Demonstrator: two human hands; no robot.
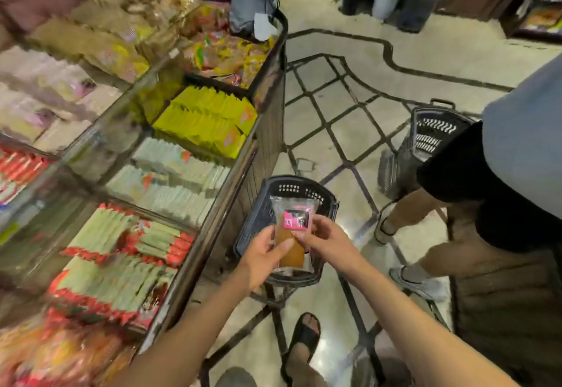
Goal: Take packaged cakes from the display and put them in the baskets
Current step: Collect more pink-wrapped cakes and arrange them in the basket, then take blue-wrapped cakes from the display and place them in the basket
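Packaged cake (294, 222): a clear wrapper with a pink label and an orange-brown cake inside, held up in the air directly over the near basket and not yet in it.
Risk, drop: if both hands let go unevenly, the slick wrapper could tip sideways, hit the rim and land on the floor (349, 131) instead of inside.
Risk, squeeze: the cake looks soft, so a hard pinch while lowering it could dent it.
Risk, blur: the head is turning and the view is smeared, so the aim at the basket mouth may be off.
Left hand (264, 255): grasps the pack's lower left side, thumb laid across the front, fingers curled behind.
Right hand (327, 239): pinches the pack's right edge at the label, fingers bent round it.
Near basket (304, 184): dark plastic, standing on the floor just beside the display; what lies in it is hidden by the pack and the hands.
Display (219, 204): a long compartmented counter to the left, with rows of yellow packs (209, 118) and red-and-white ones.
Far basket (431, 131): a second dark basket, well apart to the right.
Other person (501, 173): stands beside the far basket, near enough to cross the path.
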